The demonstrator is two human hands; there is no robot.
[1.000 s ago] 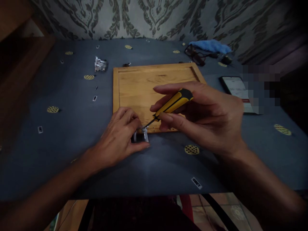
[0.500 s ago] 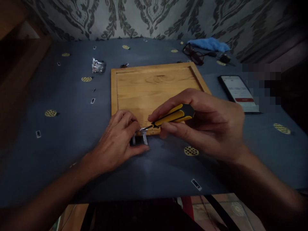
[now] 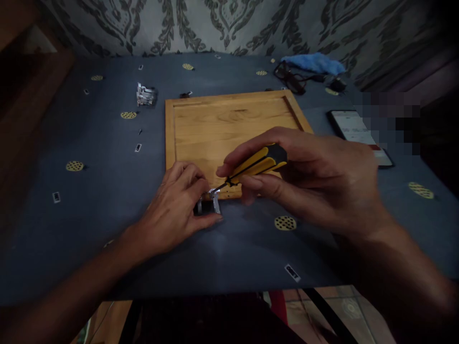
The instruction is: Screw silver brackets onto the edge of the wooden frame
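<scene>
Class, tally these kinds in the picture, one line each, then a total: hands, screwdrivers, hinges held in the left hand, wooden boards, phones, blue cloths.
Hands: 2 (left hand, right hand)
Screwdriver: 1
Hinge in the left hand: 1
Wooden board: 1
Phone: 1
Blue cloth: 1
Total: 7

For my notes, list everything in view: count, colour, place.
board: one, brown, centre
fitting: one, silver, board's near edge
screwdriver: one, yellow-black, tip at fitting
metal parts: count unclear, silver, left of board
screw: one, grey, left of board
phone: one, black, right of board
glasses: one pair, dark, far right
rag: one, blue, far right
object: one, black, right of glasses
tablecloth: one, bluish, under board
wall: one, grey, far side
wooden unit: one, brown, left edge
floor: one, brownish, bottom right
left hand: one, on fitting
right hand: one, around screwdriver
</scene>
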